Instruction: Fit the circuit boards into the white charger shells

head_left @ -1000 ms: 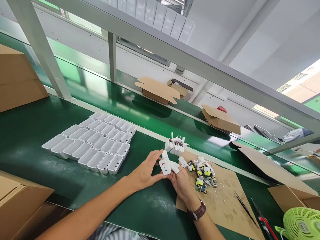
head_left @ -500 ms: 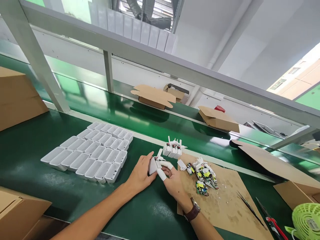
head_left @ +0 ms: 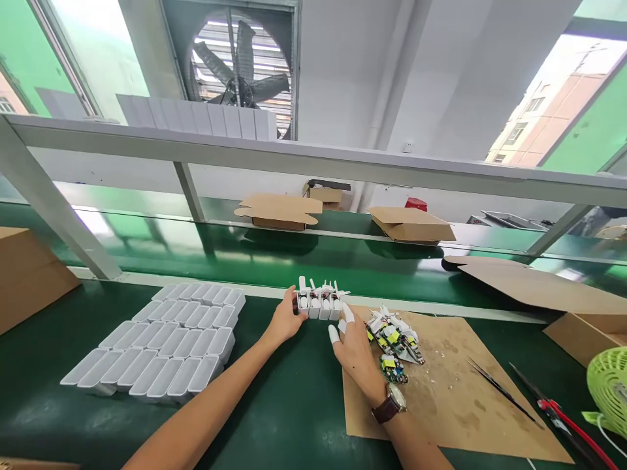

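A short row of white plastic cases, fitted with circuit boards and white upright parts, stands on the green bench by its back rail. My left hand has thumb and fingers around the leftmost case, at the end of that row. White finger covers sit on the thumb and index finger of my right hand. Its fingers are spread just in front of the row's right end, and nothing shows between them. Right of it, a heap of circuit boards with yellow and white parts lies on a cardboard sheet.
Hollow white cases stand in rows at the left. Tweezers lie on the cardboard. Red-handled pliers and a light green fan are at the right. Flattened boxes rest beyond the metal rail.
The case that both hands held has moved to the left end of the row, with my left hand still on it. My right hand has let go and moved right. The camera view has tilted up.
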A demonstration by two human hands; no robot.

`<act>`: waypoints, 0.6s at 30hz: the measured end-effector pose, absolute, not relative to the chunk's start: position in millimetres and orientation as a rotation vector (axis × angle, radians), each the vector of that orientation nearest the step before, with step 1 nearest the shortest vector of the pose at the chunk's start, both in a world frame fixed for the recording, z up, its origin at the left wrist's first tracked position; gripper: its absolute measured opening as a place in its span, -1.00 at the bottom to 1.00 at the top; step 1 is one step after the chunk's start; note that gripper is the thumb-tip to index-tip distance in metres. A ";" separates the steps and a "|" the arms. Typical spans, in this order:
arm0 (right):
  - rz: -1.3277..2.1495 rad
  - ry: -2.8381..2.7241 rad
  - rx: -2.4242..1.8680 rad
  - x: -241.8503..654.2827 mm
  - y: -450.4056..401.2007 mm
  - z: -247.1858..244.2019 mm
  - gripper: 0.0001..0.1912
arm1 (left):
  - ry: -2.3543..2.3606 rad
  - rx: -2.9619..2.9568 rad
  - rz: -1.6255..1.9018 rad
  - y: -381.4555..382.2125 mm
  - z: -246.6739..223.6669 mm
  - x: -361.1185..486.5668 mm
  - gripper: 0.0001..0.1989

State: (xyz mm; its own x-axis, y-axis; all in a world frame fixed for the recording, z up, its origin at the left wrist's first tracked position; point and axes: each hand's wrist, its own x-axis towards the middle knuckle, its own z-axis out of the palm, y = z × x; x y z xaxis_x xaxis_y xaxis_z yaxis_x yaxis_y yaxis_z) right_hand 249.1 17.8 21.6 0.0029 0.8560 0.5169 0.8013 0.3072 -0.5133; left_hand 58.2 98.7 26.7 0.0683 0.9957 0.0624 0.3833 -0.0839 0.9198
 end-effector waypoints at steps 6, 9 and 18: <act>-0.148 -1.898 -1.414 248.6 15.5 19.5 -0.32 | 1.394 1.779 1.025 59.8 26.9 52.8 -0.16; -0.242 -1.933 -1.313 240.3 8.1 23.7 -0.37 | 1.437 2.189 1.070 22.2 40.6 22.9 -0.33; -0.252 -2.054 -1.167 222.3 -6.7 32.6 -0.56 | 2.158 2.715 0.885 -51.3 51.8 -98.8 -0.73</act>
State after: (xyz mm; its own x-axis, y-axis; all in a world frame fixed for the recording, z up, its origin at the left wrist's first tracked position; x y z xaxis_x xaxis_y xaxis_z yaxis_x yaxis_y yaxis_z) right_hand 222.3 -6.7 32.6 -0.3055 0.6571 0.6891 0.8041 0.5657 -0.1829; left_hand -98.8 -51.3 51.8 0.1909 0.7668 0.6128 0.9763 -0.2130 -0.0376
